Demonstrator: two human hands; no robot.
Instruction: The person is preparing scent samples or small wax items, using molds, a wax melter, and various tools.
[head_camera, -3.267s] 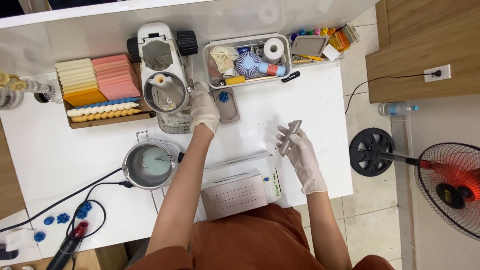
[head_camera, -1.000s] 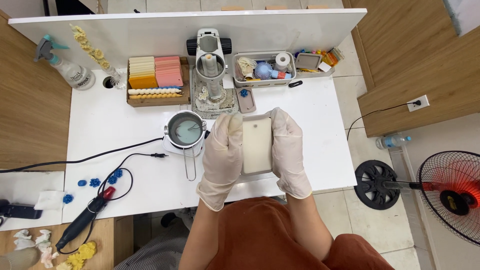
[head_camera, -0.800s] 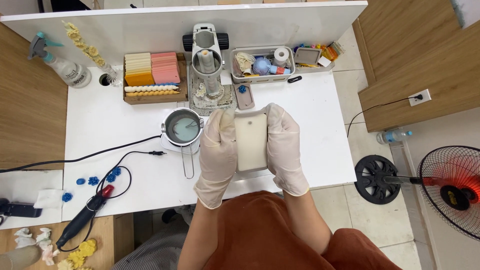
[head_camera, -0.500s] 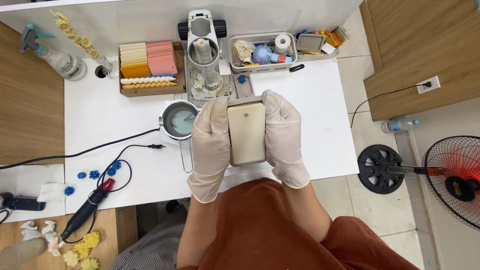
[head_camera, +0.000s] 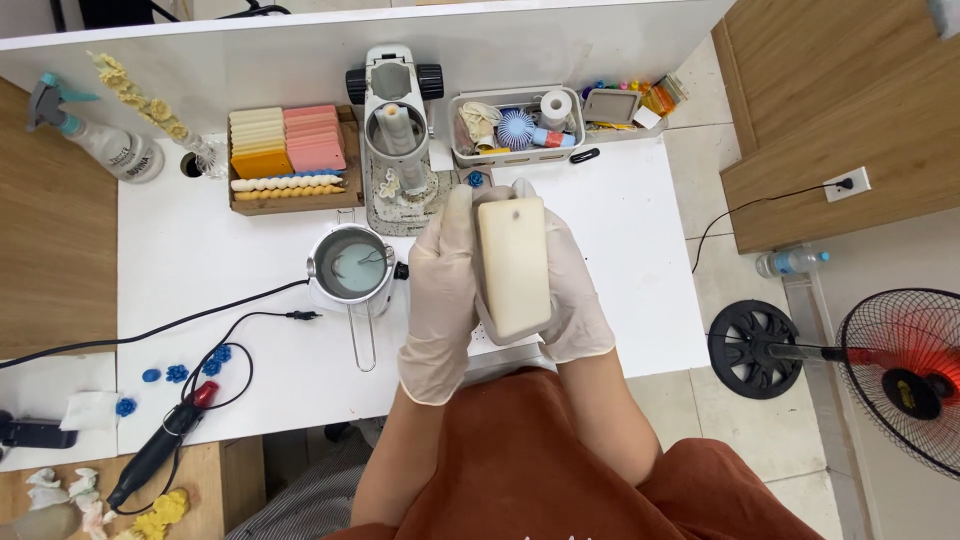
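Both my hands wear pale gloves and hold a cream rectangular block mould (head_camera: 513, 264) upright above the white table (head_camera: 230, 270). My left hand (head_camera: 440, 290) grips its left side and my right hand (head_camera: 575, 290) its right side. Just left of my hands, a small metal melting pot (head_camera: 352, 268) with a pale bluish liquid sits on the table. Its handle points toward me.
At the back stand a wooden tray of cream, orange and pink sheets (head_camera: 288, 150), a white machine (head_camera: 398, 130) and a grey tray of small items (head_camera: 515, 125). A spray bottle (head_camera: 105, 145), black cable (head_camera: 150, 330), heat tool (head_camera: 160, 445) and blue flowers (head_camera: 175, 373) lie left. A red fan (head_camera: 900, 370) stands right.
My hands left the machine and a grey tool, picked up the cream block and now hold it together. The view has drifted slightly over the last second.
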